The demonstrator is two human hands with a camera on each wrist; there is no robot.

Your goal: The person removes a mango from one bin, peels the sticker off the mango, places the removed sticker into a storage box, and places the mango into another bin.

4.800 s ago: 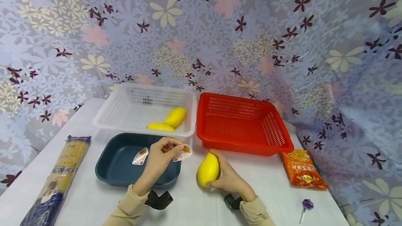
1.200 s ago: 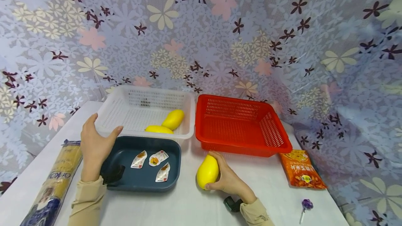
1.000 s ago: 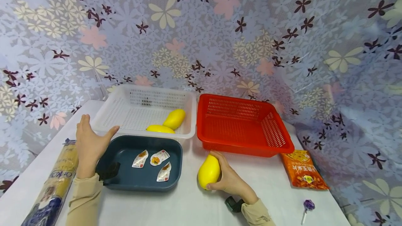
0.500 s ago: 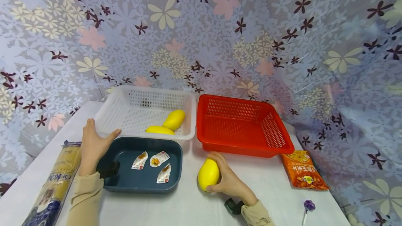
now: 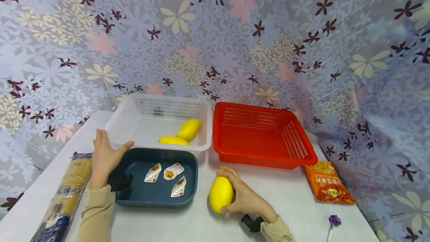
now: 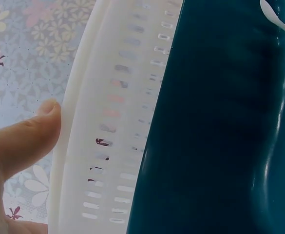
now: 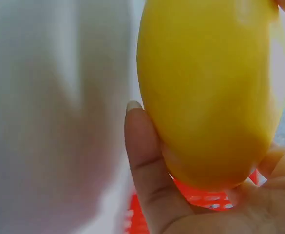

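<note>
My right hand (image 5: pixel 246 198) grips a yellow mango (image 5: pixel 220 194) low over the white table, in front of the red basket; the right wrist view shows fingers curled about the mango (image 7: pixel 208 92). My left hand (image 5: pixel 106 157) holds nothing, its thumb spread wide from straight fingers. It is beside the front left corner of the white basket (image 5: pixel 158 145) and the left end of the dark teal tray (image 5: pixel 141 193). In the left wrist view a fingertip (image 6: pixel 48 106) is right at the white basket's rim (image 6: pixel 66 122). Three small printed packets (image 5: pixel 173 171) lie in the tray.
Two yellow mangoes (image 5: pixel 188 129) lie in the white basket. The red basket (image 5: pixel 265 160) stands to its right. An orange snack bag (image 5: pixel 328 182) and a purple lollipop (image 5: pixel 334 220) are at the right, a long pasta pack (image 5: pixel 64 197) at the left.
My left hand has let go of a small packet, which now lies in the tray, and moved left to the white basket's corner. My right hand still holds the mango, shifted slightly nearer.
</note>
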